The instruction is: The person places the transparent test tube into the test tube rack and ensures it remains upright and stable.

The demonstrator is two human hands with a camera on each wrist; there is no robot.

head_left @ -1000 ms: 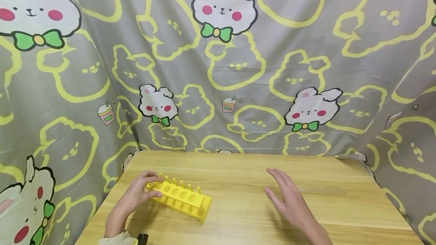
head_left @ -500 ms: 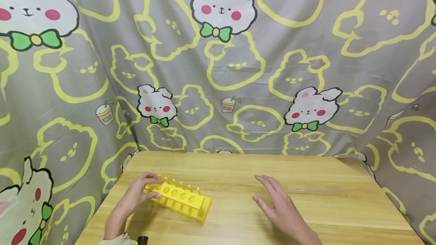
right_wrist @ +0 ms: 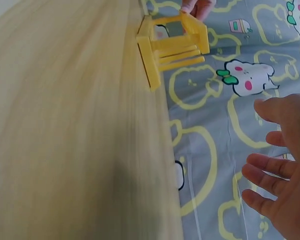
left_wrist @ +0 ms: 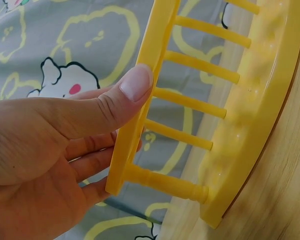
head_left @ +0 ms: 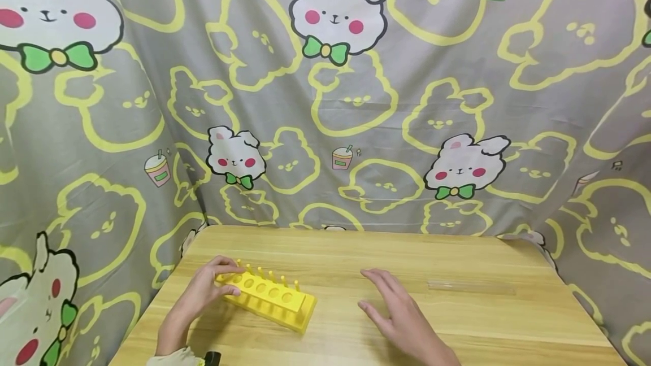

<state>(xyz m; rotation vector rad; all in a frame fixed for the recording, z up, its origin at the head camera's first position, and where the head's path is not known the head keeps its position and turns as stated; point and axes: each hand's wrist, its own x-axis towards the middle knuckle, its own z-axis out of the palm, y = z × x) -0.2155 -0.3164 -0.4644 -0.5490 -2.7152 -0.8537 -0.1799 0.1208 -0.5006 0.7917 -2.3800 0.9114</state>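
Yellow rack (head_left: 268, 299) upright; my left hand (head_left: 205, 285) pinches one end, presumably for steadiness. My right hand (head_left: 398, 310) hovers apart; relaxed, empty.

Head view bright, even; right wrist view dimmer, soft shadow across table (right_wrist: 65, 135), wood grain perhaps blurred

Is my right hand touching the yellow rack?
No, in the head view a stretch of bare tabletop shows between the right hand and the yellow rack.
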